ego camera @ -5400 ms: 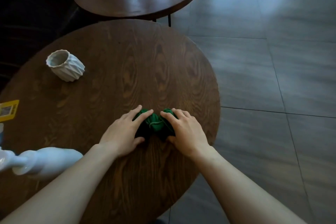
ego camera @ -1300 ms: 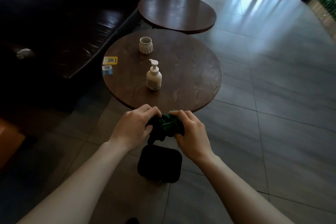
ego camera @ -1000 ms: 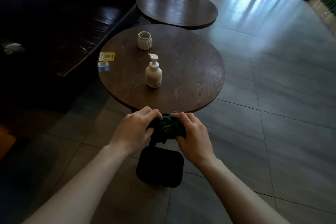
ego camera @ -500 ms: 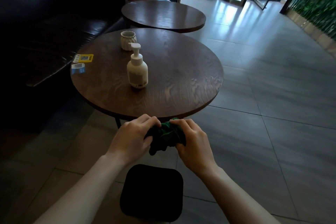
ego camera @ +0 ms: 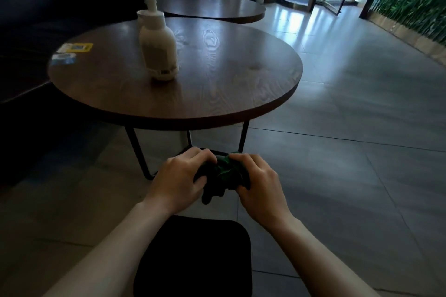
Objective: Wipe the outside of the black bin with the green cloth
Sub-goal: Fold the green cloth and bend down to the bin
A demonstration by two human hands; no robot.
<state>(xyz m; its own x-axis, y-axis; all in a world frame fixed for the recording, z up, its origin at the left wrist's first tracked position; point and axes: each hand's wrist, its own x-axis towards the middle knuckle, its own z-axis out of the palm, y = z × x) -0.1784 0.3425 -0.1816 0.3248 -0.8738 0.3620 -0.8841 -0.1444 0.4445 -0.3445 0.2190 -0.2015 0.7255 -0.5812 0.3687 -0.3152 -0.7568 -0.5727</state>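
Note:
The green cloth (ego camera: 223, 172) is bunched into a wad between both my hands, held in the air in front of the table's edge. My left hand (ego camera: 179, 179) grips its left side and my right hand (ego camera: 259, 184) grips its right side. Below my wrists stands the black bin (ego camera: 195, 258) on the floor, seen from above, with rounded corners and a dark top. The cloth is above and a little beyond the bin and does not touch it.
A round dark wooden table (ego camera: 229, 94) on thin black legs (ego camera: 138, 152) stands just ahead, with a white pump bottle (ego camera: 158, 43) and small cards (ego camera: 72, 52) on it. A second round table (ego camera: 212, 7) lies behind. A dark sofa (ego camera: 29, 19) runs along the left; grey tiled floor (ego camera: 350, 152) spreads right.
My view has dropped much lower and closer to the table and bin. Both hands still hold the wadded cloth, carried off the tabletop and down to above the bin.

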